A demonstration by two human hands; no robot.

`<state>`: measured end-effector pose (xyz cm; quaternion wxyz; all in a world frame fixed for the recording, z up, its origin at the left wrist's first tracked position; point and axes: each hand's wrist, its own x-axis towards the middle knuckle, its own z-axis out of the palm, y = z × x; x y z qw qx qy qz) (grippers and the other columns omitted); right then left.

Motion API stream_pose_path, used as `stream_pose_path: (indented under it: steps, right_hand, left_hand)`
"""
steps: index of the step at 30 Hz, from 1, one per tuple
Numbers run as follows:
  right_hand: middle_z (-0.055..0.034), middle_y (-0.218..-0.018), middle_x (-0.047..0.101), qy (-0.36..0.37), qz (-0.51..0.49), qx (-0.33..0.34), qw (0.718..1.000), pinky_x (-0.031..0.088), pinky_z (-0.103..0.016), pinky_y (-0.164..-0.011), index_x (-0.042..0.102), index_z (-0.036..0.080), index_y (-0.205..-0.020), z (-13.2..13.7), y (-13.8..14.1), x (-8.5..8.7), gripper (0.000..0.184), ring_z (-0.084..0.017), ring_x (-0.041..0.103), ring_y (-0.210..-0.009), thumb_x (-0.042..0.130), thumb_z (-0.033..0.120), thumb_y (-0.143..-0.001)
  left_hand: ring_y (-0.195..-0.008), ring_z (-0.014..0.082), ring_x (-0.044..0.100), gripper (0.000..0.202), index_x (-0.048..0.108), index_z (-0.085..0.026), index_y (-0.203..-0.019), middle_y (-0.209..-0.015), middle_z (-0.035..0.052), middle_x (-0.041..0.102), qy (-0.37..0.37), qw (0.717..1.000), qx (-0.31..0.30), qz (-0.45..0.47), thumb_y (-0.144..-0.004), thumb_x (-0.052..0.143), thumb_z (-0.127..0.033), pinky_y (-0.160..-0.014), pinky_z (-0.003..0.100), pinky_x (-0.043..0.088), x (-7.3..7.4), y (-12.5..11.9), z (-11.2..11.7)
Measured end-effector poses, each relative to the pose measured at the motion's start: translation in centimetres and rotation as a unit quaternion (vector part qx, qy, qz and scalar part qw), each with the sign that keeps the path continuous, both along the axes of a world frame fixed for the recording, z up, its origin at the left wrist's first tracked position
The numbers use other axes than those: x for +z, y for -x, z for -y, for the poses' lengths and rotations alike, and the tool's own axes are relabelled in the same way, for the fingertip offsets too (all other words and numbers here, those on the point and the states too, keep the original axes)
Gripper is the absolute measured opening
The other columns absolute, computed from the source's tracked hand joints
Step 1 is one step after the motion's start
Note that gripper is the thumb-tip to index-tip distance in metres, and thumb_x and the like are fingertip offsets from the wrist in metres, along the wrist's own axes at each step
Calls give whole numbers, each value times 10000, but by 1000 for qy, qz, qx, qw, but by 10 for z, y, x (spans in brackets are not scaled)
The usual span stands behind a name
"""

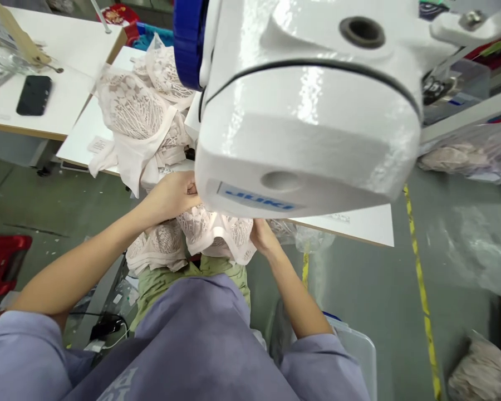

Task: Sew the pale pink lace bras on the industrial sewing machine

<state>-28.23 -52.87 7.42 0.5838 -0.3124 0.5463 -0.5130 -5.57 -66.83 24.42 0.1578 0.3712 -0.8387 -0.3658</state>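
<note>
A white sewing machine head fills the upper middle of the view and hides the work under it. My left hand reaches under its left edge, fingers curled onto pale pink lace fabric that hangs down over my lap. On the other side, my right hand grips the same lace piece at its right edge, just below the machine; its fingertips are partly hidden. A heap of more lace garments lies on the white table behind my left hand.
A black phone lies on a second white table at the upper left. A red crate stands on the floor at left. Clear plastic bins sit at my right, bagged fabric further right. Yellow floor tape runs along the floor.
</note>
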Motion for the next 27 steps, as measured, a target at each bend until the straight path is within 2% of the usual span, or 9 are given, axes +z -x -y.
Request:
stream_pose_path:
  steps: [3,8,11,14,17,20,22,24,27]
  right_hand:
    - [-118,-1145,761,-93,114,43,988,556,-386,-924,682,210,-1144,-17,-3,-21,683,-276,709,-1120,544,794,-817]
    - [-98,-960,807,-107,112,-23,988,604,-376,-818,724,222,-929,-31,0,-20,533,-285,760,-930,911,516,-527]
    - [-102,-988,809,-83,79,-90,989,613,-410,-817,725,235,-970,-30,4,-12,552,-300,759,-931,883,562,-554]
    - [-98,-908,807,-53,30,-125,990,613,-424,-781,719,223,-976,-32,17,1,542,-295,760,-854,844,604,-611]
    - [-66,-806,792,-17,-3,-195,981,606,-417,-722,721,234,-896,-42,33,20,486,-265,738,-723,840,624,-631]
    - [-16,-678,749,30,-21,-221,975,577,-372,-614,713,251,-773,-56,35,49,463,-216,669,-562,865,649,-594]
    - [-4,-581,699,74,-56,-137,986,524,-331,-523,694,242,-667,-62,22,73,472,-189,609,-481,841,687,-611]
    - [-16,-586,700,121,-104,34,987,499,-307,-516,711,228,-637,-64,-1,99,440,-182,615,-503,792,653,-719]
    - [-24,-709,747,163,-152,256,941,514,-280,-638,766,223,-742,-59,-35,129,336,-176,678,-657,655,482,-925]
  left_hand:
    - [-481,87,272,349,306,-215,-628,-550,-49,254,-36,999,-6,-7,-782,617,-258,-486,260,215,6,2,-2]
    - [-492,101,252,286,309,-226,-645,-531,-53,267,-48,999,-17,-19,-772,566,-247,-510,278,200,-9,1,-1]
    - [-565,134,417,203,437,-220,-696,-601,-20,469,-8,1000,-8,-11,-812,590,-286,-542,272,304,-20,-7,0]
    - [-798,198,610,131,589,-209,-882,-890,55,678,42,998,41,6,-863,606,-338,-646,277,437,-23,-22,-7]
    - [-996,233,653,157,613,-209,-1036,-1084,90,699,122,989,88,1,-917,571,-303,-792,316,513,-16,-34,-31]
    - [-1016,216,680,170,601,-219,-1076,-1063,82,714,215,973,39,-73,-914,564,-188,-851,333,555,-5,-33,-71]
    - [-1021,205,697,234,590,-228,-1123,-1062,79,729,258,952,-53,-153,-896,590,-171,-864,327,580,0,-23,-98]
    - [-1132,234,680,328,560,-222,-1233,-1174,111,723,268,933,-139,-195,-916,621,-277,-965,375,572,2,-11,-117]
    - [-1095,285,687,536,570,-174,-1275,-1138,136,738,185,952,-199,-140,-885,665,-530,-995,446,544,-1,-2,-120]
